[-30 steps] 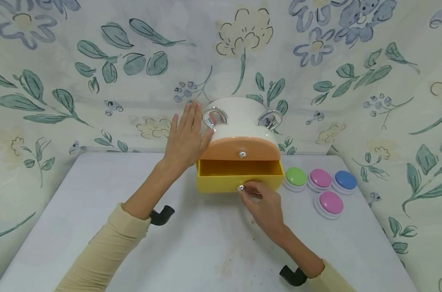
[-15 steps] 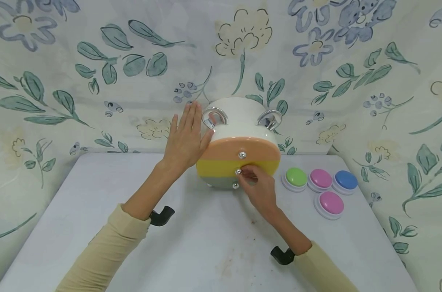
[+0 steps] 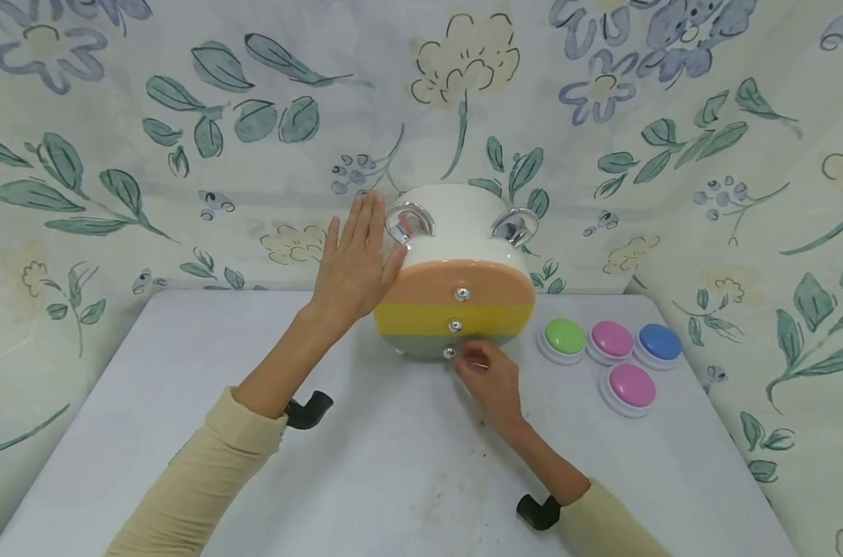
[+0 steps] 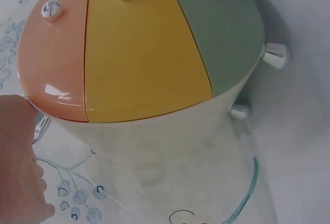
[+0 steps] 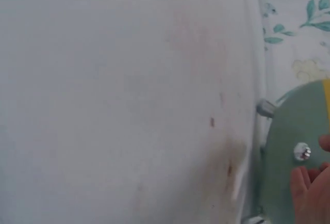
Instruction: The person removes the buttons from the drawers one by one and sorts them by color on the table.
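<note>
Head view shows a round box point(image 3: 456, 228) at the back of the desk point(image 3: 394, 464), near the flower wall. It has three drawers, and all of them are shut: orange point(image 3: 421, 282) on top, yellow point(image 3: 414, 319) in the middle, green point(image 3: 411, 341) at the bottom.

The left grip point(image 3: 355, 267) is flat and wide open. Its fingers are straight and press on the left side of the box. It holds nothing.

The right grip point(image 3: 487, 379) is low at the front. Its fingers are bent and sit right by the shiny knob point(image 3: 449, 353) of the green drawer. In the right wrist view the knob point(image 5: 301, 152) shows bare, with fingertips point(image 5: 309, 182) just beside it. I cannot tell if they pinch it yet.

So the step looks like this: getting hold of the bottom knob. The knob is small and smooth, so it needs a tight pinch and a straight pull. The left grip needs to hold the box so it does not slide.

Four round buttons point(image 3: 564, 337) sit to the right, apart from the box.
</note>
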A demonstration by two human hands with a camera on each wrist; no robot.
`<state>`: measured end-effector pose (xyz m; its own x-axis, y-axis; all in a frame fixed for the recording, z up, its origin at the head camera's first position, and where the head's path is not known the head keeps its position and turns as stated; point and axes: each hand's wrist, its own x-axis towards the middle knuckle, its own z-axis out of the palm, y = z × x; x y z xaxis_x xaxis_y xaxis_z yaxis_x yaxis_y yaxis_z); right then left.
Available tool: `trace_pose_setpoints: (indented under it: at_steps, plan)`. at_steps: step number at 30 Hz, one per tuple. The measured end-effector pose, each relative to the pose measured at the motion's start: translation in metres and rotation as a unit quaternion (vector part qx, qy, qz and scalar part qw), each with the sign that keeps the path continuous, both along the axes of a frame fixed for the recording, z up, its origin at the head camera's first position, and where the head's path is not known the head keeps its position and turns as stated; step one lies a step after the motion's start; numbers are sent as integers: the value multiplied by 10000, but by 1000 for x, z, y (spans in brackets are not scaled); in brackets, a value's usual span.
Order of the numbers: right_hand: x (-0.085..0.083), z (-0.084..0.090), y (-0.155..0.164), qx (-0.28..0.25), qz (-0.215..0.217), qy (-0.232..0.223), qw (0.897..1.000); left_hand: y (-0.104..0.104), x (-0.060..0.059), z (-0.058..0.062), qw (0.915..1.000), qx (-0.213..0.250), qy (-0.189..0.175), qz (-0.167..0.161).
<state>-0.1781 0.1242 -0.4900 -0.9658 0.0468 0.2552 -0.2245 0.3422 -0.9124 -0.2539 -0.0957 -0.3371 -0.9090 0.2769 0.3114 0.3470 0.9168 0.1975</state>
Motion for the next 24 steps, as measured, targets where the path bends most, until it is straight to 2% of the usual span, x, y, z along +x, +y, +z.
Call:
trace_pose_setpoints:
  at_steps: [7,14,24]
  plan:
    - [2,-13,-10,-348,-121,-153,9992,0,0,1,10000,0,-37,2]
    - [-1,-19,-23,-409,-271,219,9986,-1,0,0,10000,28,-42,17]
    - [-2,-21,-28,145,-457,466,9978,-1,1,0,10000,85,-6,-44]
